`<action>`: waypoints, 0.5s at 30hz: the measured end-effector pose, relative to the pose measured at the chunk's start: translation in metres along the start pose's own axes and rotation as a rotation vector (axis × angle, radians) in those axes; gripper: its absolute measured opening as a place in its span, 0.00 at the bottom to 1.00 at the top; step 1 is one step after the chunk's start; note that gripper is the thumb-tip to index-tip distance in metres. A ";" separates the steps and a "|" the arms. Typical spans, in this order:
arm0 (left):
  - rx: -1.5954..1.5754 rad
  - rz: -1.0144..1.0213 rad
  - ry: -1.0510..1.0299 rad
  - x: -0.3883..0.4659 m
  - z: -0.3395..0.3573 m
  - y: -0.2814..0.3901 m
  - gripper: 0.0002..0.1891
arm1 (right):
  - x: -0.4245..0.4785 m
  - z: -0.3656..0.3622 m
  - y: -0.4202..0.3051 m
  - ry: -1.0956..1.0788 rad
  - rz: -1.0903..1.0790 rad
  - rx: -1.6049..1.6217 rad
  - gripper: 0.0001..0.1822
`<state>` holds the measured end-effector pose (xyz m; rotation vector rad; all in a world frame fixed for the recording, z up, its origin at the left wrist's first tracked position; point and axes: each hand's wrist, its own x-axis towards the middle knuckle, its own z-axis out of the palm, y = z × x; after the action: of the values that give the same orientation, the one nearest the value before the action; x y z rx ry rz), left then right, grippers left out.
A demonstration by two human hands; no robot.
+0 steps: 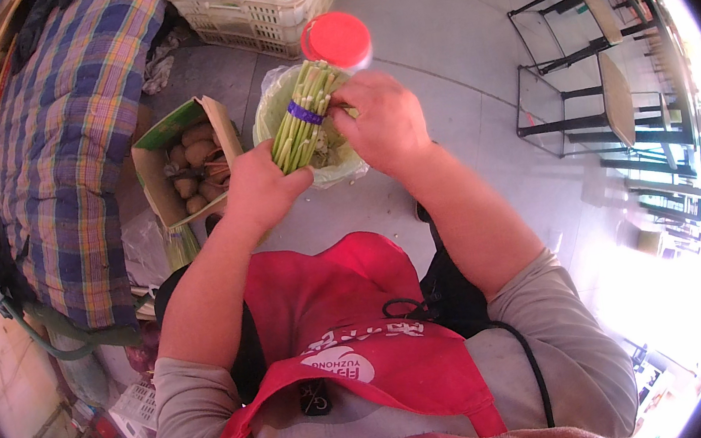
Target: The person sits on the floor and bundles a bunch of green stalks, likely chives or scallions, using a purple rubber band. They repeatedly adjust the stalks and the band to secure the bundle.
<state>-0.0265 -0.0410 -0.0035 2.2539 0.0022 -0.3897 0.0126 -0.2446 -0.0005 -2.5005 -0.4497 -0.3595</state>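
Note:
A bundle of thin green stalks [297, 139], bound with a purple band [305, 113], is held over a lined bin. My left hand [267, 180] grips its lower end, thumb across the stalks. At the bundle's upper right side, my right hand [378, 118] has thumb and forefinger pinched close beside the stalks near the band; whether anything is between the fingertips is hard to tell. Beneath, the round bin [260, 109] has a clear plastic liner and holds some plant scraps. A container with a red lid [336, 40] stands just beyond it.
A cardboard box [160, 195] of brown, potato-like tubers stands left of the bin, with more green stalks [181, 246] near it. Beyond is a plastic crate [237, 21] with leafy greens. A plaid quilted cover [75, 133] lies at left; stools [617, 99] stand at right.

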 end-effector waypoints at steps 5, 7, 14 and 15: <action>-0.143 -0.016 0.015 0.000 0.005 -0.002 0.23 | -0.004 0.013 -0.013 0.207 0.087 0.218 0.06; -0.231 -0.058 0.011 -0.001 0.002 0.002 0.22 | -0.004 0.011 -0.022 0.187 0.387 0.451 0.07; -0.502 -0.061 -0.179 -0.003 -0.020 0.006 0.18 | 0.002 0.005 -0.002 0.065 0.451 0.360 0.12; -0.503 -0.047 -0.191 -0.003 -0.020 0.001 0.18 | 0.004 0.001 -0.007 0.061 0.508 0.399 0.12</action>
<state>-0.0238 -0.0264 0.0104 1.7184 0.0481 -0.5600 0.0140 -0.2372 0.0034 -2.1076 0.1364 -0.1254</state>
